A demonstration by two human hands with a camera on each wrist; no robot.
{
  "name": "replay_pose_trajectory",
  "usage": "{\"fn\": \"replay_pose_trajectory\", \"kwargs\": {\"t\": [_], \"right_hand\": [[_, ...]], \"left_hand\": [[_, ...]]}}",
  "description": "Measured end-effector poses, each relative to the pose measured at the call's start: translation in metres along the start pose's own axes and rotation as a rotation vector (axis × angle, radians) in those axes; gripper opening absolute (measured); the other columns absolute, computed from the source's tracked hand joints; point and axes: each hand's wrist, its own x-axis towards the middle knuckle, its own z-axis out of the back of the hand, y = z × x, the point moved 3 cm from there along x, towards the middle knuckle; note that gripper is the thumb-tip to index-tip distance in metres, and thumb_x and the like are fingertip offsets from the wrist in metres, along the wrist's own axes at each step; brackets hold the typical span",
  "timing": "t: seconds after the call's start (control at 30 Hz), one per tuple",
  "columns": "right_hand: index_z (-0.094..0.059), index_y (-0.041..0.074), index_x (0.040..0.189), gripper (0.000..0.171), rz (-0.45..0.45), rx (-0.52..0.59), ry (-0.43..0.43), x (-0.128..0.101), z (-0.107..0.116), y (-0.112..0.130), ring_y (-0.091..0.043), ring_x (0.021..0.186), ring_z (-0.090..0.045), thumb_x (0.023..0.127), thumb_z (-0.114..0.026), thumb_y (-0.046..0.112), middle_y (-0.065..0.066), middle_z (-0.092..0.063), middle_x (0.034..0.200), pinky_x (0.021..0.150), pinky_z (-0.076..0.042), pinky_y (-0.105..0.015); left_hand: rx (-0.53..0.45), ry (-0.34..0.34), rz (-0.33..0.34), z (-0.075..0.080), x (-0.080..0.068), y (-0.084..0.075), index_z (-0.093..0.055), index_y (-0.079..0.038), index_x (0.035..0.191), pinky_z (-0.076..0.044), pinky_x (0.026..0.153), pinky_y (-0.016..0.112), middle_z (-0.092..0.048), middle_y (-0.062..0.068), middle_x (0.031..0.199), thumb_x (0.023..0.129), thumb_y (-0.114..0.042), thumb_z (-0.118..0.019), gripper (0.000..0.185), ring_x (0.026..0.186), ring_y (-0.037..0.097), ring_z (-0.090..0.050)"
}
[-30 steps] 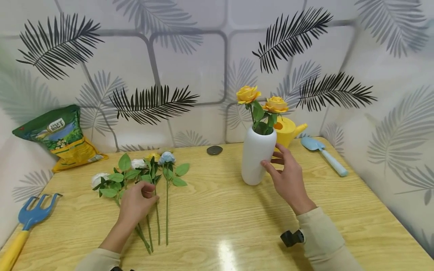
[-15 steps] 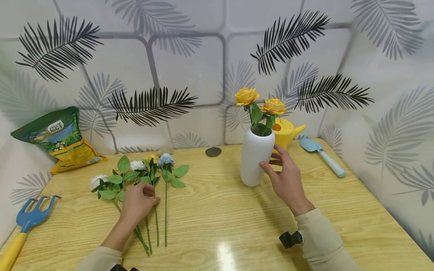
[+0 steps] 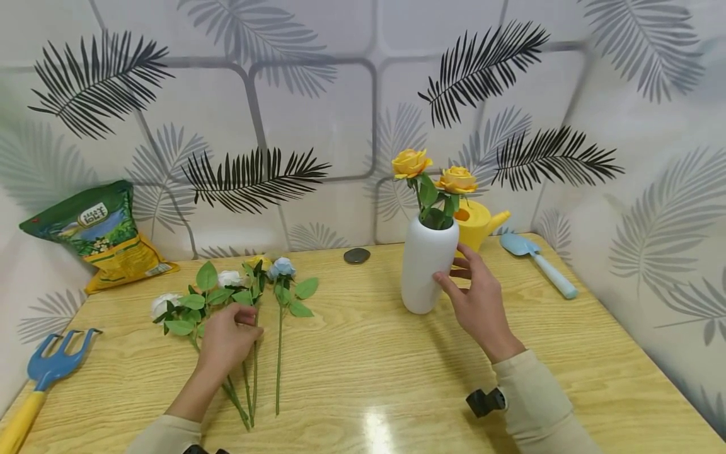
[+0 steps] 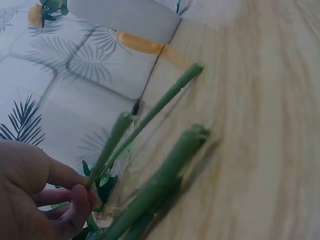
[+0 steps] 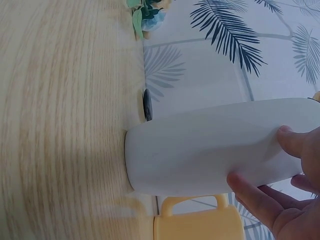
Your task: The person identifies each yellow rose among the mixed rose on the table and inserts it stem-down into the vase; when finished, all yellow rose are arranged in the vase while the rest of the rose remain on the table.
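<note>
Wooden table (image 3: 363, 353) against leaf-print wall. Left hand (image 3: 227, 337) pinches one flower stem (image 3: 254, 359) among the loose flowers (image 3: 238, 290) lying near the table's left side, fingers curled round it. Right hand (image 3: 476, 299) touches the white vase (image 3: 428, 265) standing upright toward the back edge, thumb and fingertips on its side, fingers loosely spread. Two yellow roses (image 3: 433, 173) stand in the vase. Yellow watering can (image 3: 479, 221) just behind the vase, blue trowel (image 3: 539, 261) at back right corner. Dark round lid (image 3: 357, 255) by back edge. Soil bag (image 3: 99, 233) leans at back left corner, blue hand rake (image 3: 42, 378) on left edge.
</note>
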Motion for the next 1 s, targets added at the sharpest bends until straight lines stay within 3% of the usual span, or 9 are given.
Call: {"fn": "replay_pose_trajectory", "kwargs": {"t": [0.37,0.57,1.0], "right_hand": [[-0.037,0.003,0.151,0.066,-0.001,0.001,-0.004,0.0,0.0,-0.001,-0.043,0.116,-0.064,0.095,-0.07,0.016,-0.024,-0.058,0.136,0.084,-0.06,-0.053],[-0.038,0.004,0.151,0.066,-0.002,0.003,-0.006,0.0,0.0,-0.001,-0.04,0.115,-0.065,0.095,-0.07,0.016,-0.024,-0.059,0.136,0.084,-0.06,-0.052],[-0.037,0.004,0.151,0.067,-0.016,-0.001,0.0,0.001,0.0,-0.001,-0.04,0.115,-0.066,0.095,-0.07,0.018,-0.023,-0.058,0.136,0.083,-0.06,-0.051]], "left_hand": [[-0.009,-0.049,-0.055,0.01,-0.005,-0.018,-0.065,0.008,0.121,-0.055,0.063,0.026,-0.07,0.023,0.105,0.088,-0.002,-0.072,0.035,0.086,0.03,-0.069],[-0.026,-0.082,-0.091,0.014,-0.006,-0.032,-0.066,0.005,0.125,-0.054,0.067,0.023,-0.071,0.021,0.107,0.091,-0.004,-0.07,0.036,0.09,0.03,-0.069],[-0.135,-0.095,-0.121,0.009,-0.008,-0.066,-0.067,0.003,0.124,-0.052,0.066,0.016,-0.071,0.019,0.107,0.092,-0.003,-0.068,0.033,0.091,0.027,-0.068]]}}
